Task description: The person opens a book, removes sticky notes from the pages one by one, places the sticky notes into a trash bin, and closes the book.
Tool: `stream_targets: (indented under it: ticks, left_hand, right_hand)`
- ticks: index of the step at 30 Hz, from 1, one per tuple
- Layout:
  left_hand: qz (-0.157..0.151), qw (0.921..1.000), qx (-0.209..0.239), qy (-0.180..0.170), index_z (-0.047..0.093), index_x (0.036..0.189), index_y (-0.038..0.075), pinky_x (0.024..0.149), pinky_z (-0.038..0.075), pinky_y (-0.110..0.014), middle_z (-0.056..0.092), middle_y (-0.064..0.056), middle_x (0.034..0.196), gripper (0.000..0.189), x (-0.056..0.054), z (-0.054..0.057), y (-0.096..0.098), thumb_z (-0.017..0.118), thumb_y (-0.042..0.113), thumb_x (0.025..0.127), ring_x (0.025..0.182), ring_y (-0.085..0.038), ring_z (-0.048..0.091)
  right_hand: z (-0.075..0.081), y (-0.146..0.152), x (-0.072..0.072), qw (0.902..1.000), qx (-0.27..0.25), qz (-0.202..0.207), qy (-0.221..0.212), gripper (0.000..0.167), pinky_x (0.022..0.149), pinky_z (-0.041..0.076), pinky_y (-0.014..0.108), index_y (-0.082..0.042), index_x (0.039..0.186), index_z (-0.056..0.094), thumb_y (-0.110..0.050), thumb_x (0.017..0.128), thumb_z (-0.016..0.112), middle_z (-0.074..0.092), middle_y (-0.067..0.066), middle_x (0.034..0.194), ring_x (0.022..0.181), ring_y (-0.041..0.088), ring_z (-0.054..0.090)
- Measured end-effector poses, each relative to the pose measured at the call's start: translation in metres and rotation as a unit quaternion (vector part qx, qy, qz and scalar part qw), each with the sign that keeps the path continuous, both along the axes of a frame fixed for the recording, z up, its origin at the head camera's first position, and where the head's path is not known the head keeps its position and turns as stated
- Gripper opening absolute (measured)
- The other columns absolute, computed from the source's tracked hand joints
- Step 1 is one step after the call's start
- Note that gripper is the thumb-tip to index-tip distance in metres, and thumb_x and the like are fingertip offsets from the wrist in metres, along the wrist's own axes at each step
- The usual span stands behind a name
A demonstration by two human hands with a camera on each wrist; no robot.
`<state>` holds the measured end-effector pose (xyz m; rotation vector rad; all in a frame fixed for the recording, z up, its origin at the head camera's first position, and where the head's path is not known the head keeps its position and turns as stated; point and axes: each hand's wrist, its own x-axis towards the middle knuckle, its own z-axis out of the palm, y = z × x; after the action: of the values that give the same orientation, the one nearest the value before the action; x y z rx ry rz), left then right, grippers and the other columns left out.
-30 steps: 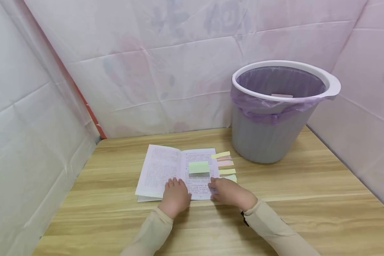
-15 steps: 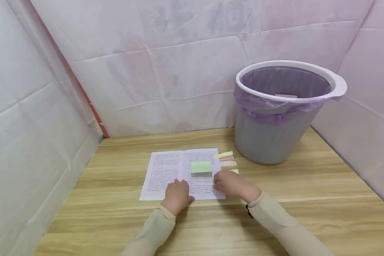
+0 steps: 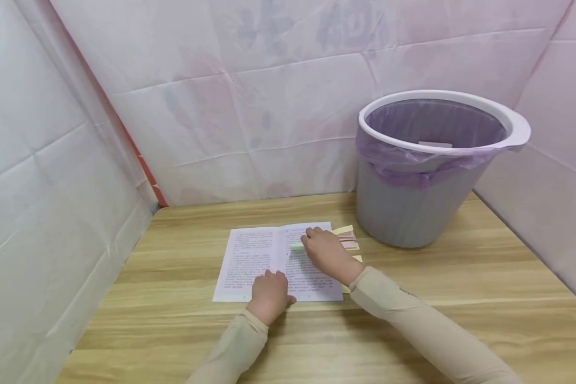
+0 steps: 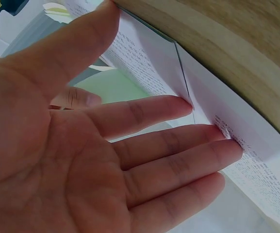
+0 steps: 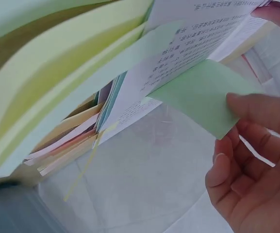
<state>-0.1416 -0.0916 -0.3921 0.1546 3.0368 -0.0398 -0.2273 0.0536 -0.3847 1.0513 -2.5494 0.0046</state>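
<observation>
An open book (image 3: 247, 258) with printed pages lies on the wooden table. My left hand (image 3: 270, 293) rests at its lower middle by the fold, and in the left wrist view its fingers (image 4: 178, 155) reach out straight with the tips on the page. On the right page, my right hand (image 3: 327, 252) pinches a green sticky note (image 5: 203, 99) between thumb and fingers. One edge of the note still meets the page, while the held end is raised. From the head view, the right hand hides most of the note. Yellow and pink sticky tabs (image 3: 349, 244) stick out from the book's right edge.
A grey bin (image 3: 403, 208) with a white rim and purple liner stands at the back right of the table (image 3: 173, 330). A pale pink piece (image 3: 434, 144) shows inside it. Patterned white sheeting (image 3: 307, 106) encloses the back and sides.
The left page, raised a second ago, has come down flat. My right hand has gone from the right page's lower edge up to the green note and lifted its end. The left hand stays by the fold.
</observation>
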Motion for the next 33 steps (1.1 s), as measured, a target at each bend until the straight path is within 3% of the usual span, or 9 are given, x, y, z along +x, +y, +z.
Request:
stream_targets:
  ticks: [3,9,16,25,33]
  left_hand:
    - [-0.003,1.0,-0.003,0.008,0.065,0.094,-0.003,0.075,0.051,-0.037,0.066,-0.015,0.086,0.056,0.0,0.001,0.001,0.079,0.047,0.073,0.084,-0.028,0.065]
    - [0.0,1.0,-0.002,0.008,0.065,0.096,-0.003,0.076,0.051,-0.038,0.066,-0.015,0.086,0.057,-0.002,0.0,0.001,0.079,0.048,0.073,0.085,-0.027,0.064]
    - [0.009,1.0,-0.001,-0.003,0.065,0.096,-0.003,0.077,0.051,-0.038,0.065,-0.015,0.087,0.057,-0.004,-0.002,0.0,0.079,0.048,0.073,0.085,-0.027,0.064]
    - [0.01,0.9999,0.011,-0.009,0.064,0.097,-0.003,0.078,0.051,-0.038,0.066,-0.016,0.088,0.057,-0.003,-0.003,0.0,0.079,0.046,0.073,0.085,-0.028,0.064]
    - [0.002,0.9999,0.011,0.005,0.064,0.094,-0.003,0.074,0.051,-0.038,0.065,-0.015,0.084,0.056,-0.002,-0.006,-0.001,0.08,0.046,0.072,0.083,-0.027,0.063]
  right_hand:
    - [0.001,0.002,-0.001,0.9996,-0.021,-0.016,-0.005,0.005,0.056,0.049,0.03,0.0,0.083,0.066,0.003,0.081,0.069,0.059,0.008,0.074,0.064,0.02,0.055]
    - [0.002,0.007,-0.002,0.9955,-0.042,-0.054,-0.065,0.007,0.057,0.055,0.032,0.002,0.089,0.065,-0.002,0.085,0.07,0.064,0.012,0.077,0.068,0.024,0.064]
    - [0.002,0.011,-0.003,0.9872,-0.067,-0.086,-0.117,0.005,0.056,0.054,0.032,0.003,0.087,0.063,-0.001,0.087,0.066,0.063,0.013,0.076,0.065,0.023,0.064]
    - [0.005,0.015,-0.003,0.9797,-0.096,-0.114,-0.133,0.005,0.056,0.052,0.033,0.002,0.085,0.062,0.0,0.088,0.065,0.062,0.012,0.075,0.064,0.023,0.062]
    - [0.004,0.019,-0.006,0.9748,-0.133,-0.13,-0.124,0.005,0.057,0.054,0.034,0.004,0.084,0.062,0.003,0.088,0.064,0.063,0.012,0.076,0.066,0.025,0.063]
